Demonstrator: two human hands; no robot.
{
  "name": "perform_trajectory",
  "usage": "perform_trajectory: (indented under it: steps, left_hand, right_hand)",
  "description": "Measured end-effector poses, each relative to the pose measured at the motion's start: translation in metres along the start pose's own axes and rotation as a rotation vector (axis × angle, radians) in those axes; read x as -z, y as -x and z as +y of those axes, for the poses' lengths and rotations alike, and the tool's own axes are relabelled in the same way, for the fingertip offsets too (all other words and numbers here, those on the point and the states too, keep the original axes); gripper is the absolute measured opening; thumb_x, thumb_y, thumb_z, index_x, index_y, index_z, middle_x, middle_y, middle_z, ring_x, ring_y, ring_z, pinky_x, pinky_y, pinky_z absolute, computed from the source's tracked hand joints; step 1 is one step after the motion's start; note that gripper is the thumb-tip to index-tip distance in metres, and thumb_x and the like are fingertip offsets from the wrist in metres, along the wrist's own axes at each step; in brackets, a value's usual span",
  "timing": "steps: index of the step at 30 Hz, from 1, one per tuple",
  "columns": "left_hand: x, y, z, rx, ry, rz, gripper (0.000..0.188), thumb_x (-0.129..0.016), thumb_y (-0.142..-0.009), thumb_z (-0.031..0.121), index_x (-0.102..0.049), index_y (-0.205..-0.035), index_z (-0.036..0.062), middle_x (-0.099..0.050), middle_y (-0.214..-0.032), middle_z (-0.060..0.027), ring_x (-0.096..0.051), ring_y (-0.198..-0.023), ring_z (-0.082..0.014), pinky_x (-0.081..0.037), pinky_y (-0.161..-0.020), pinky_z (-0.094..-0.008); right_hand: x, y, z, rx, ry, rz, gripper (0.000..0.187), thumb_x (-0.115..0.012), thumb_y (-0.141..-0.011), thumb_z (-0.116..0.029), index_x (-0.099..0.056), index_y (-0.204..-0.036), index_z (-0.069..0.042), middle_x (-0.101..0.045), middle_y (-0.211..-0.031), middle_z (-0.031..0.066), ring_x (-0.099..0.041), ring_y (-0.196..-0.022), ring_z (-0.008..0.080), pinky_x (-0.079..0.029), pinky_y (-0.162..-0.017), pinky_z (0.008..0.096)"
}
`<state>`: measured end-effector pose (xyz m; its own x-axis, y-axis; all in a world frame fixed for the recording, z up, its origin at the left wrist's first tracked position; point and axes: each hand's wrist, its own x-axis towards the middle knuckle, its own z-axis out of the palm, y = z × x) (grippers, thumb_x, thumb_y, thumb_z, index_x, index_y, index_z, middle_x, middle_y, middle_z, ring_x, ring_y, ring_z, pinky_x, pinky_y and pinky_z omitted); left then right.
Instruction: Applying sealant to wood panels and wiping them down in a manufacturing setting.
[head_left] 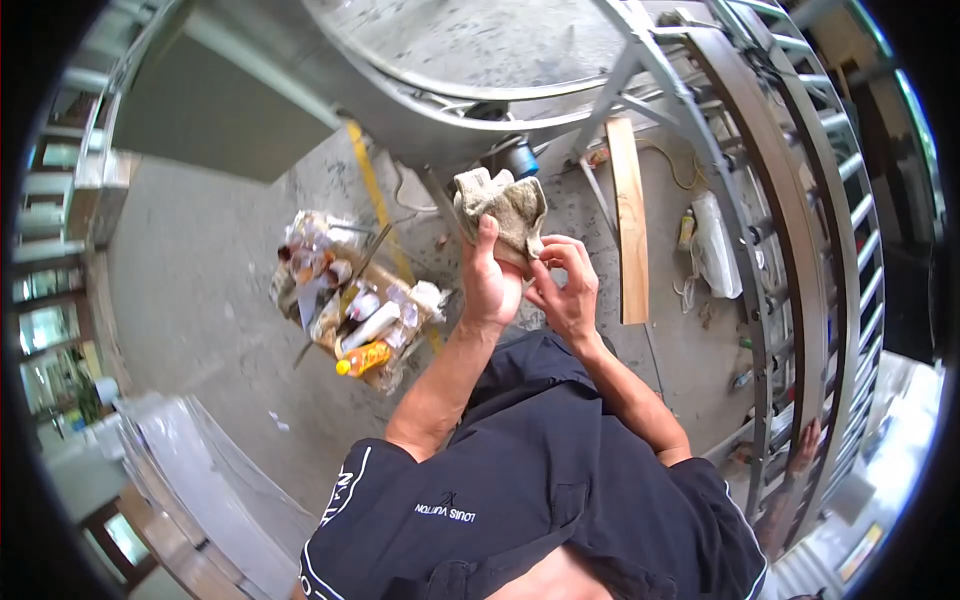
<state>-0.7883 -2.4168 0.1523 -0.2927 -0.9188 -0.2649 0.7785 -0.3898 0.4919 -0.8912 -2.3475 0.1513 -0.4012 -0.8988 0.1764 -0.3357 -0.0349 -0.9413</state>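
My left hand (492, 285) grips a soiled beige, rough-woven cloth (508, 212), its thumb pressed along the front. Folds and rounded lobes stand up at the cloth's top; it could be a work glove, but its shape is bunched. Against the lower right edge of the cloth, my right hand (570, 290) has its fingers curled and the fingertips closed on that edge. Just beyond the cloth is a dark cylindrical part with a blue end (523, 158), half hidden by it.
To the left, a heap of rubbish (340, 290) with a yellow-orange bottle (363, 358) lies on the concrete floor. A wooden plank (629, 220) lies at right, beside a metal roller frame (745, 240). A curved grey machine rim (440, 115) spans the far side. Plastic-wrapped panels (190, 470) stand lower left.
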Motion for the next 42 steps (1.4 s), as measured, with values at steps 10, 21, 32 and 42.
perform_trajectory:
  steps: [10, 21, 32, 42]
  left_hand:
    - [-0.120, -0.022, -0.109, 0.223, -0.076, -0.063, 0.059, -0.051, -0.101, 0.047, -0.043, -0.143, 0.0074, -0.053, -0.141, -0.0101, -0.050, -0.130, -0.0272, -0.035, -0.113, -0.0472]
    - [-0.170, -0.047, -0.202, 0.311, -0.352, -0.083, 0.039, -0.064, -0.097, 0.027, -0.053, -0.127, 0.0041, -0.062, -0.117, -0.0078, -0.064, -0.100, -0.0201, -0.055, -0.085, -0.0343]
    - [-0.218, -0.064, -0.250, 0.715, -0.476, -0.250, 0.034, -0.066, -0.094, 0.024, -0.058, -0.125, 0.0126, -0.064, -0.110, 0.0035, -0.056, -0.097, -0.0052, -0.044, -0.075, -0.0211]
    - [-0.243, -0.232, -0.236, 0.630, -1.111, -0.901, 0.021, -0.062, -0.098, 0.018, -0.069, -0.107, 0.0008, -0.068, -0.095, -0.0059, -0.062, -0.089, -0.0136, -0.051, -0.080, -0.0283]
  right_hand:
    - [0.177, -0.040, 0.055, -0.454, -0.773, 0.152, 0.010, -0.062, -0.100, -0.017, -0.061, -0.103, -0.008, -0.062, -0.100, -0.0012, -0.058, -0.083, 0.0074, -0.049, -0.079, 0.0279]
    - [0.183, 0.011, 0.068, -0.421, -0.849, 0.044, 0.074, -0.063, -0.094, -0.052, -0.043, -0.144, -0.002, -0.051, -0.140, 0.0101, -0.047, -0.132, 0.0229, -0.035, -0.111, 0.0388]
    - [0.266, -0.076, 0.084, -0.109, -0.831, 0.712, 0.065, -0.070, -0.093, -0.035, -0.039, -0.141, -0.003, -0.051, -0.136, 0.0078, -0.049, -0.129, 0.0220, -0.038, -0.112, 0.0403]
    - [0.384, -0.118, 0.078, -0.407, -0.179, 1.049, 0.050, -0.070, -0.093, -0.013, -0.050, -0.136, 0.001, -0.060, -0.128, 0.0065, -0.058, -0.116, 0.0164, -0.047, -0.100, 0.0323]
